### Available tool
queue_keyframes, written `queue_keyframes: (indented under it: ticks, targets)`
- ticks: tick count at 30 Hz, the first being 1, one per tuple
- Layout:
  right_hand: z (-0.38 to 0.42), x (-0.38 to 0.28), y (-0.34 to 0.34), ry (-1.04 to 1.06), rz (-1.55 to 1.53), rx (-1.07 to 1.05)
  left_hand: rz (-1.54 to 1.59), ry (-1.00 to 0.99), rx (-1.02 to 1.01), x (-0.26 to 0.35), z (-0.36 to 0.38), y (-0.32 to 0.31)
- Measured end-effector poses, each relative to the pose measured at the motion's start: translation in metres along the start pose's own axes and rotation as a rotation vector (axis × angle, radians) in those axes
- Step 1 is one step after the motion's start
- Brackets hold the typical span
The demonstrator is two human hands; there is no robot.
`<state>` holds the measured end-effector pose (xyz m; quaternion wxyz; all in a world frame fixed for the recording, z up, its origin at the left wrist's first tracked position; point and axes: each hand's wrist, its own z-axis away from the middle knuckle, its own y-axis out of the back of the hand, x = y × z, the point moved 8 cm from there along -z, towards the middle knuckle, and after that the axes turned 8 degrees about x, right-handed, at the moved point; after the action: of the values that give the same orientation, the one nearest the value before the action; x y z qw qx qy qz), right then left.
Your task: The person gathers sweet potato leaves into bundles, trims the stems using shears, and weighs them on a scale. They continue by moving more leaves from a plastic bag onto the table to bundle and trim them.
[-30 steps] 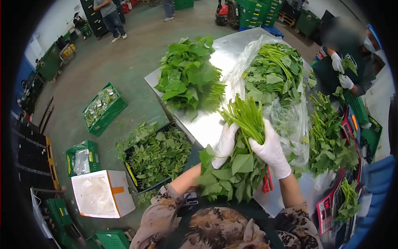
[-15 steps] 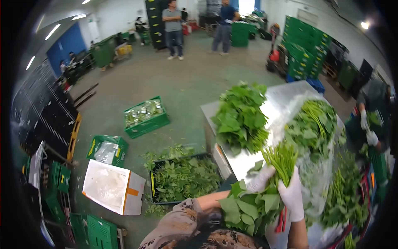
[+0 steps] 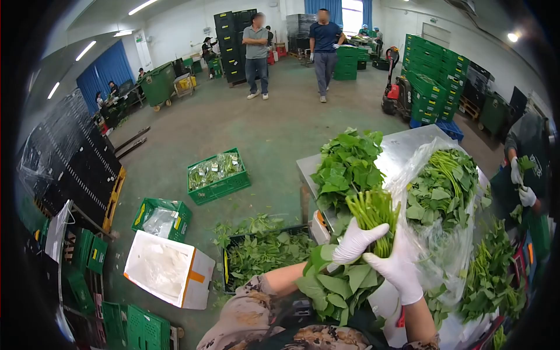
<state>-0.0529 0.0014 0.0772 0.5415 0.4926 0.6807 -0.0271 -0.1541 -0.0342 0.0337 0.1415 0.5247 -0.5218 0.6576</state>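
My left hand (image 3: 357, 242), in a white glove, is wrapped round the left side of a bunch of leafy greens (image 3: 341, 291). Its cut stems point up and away, and its leaves hang toward my body. My right hand (image 3: 401, 265), also gloved, closes on the same stems from the right. Just beyond lies another leafy bunch (image 3: 350, 166) on the metal table (image 3: 399, 139). To the right, more greens (image 3: 446, 181) rest on clear plastic (image 3: 408, 175).
Loose greens (image 3: 490, 274) lie at the right, near a co-worker's gloved hands (image 3: 522, 184). Left of the table are a crate of leaves (image 3: 268, 254), a white foam box (image 3: 157, 268) and green crates (image 3: 219, 189). Two people stand farther back.
The view has shifted slightly. Both hands have moved left with the bunch, and its stems now lean left. My left hand has come higher round the stems.
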Motion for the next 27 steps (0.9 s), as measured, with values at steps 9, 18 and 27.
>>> queue_keyframes:
  ticks: [9,18,27]
  targets:
    - [0.012,0.007,-0.035,-0.084,-0.245,0.010,-0.096,0.002,-0.036,0.015,0.030,0.013]
    - [0.021,-0.003,-0.049,-0.024,-0.254,0.054,-0.592,-0.178,-0.351,0.050,0.047,0.017]
    - [0.028,-0.004,-0.060,-0.120,-0.404,0.025,-0.382,0.030,-0.260,0.039,0.060,0.026]
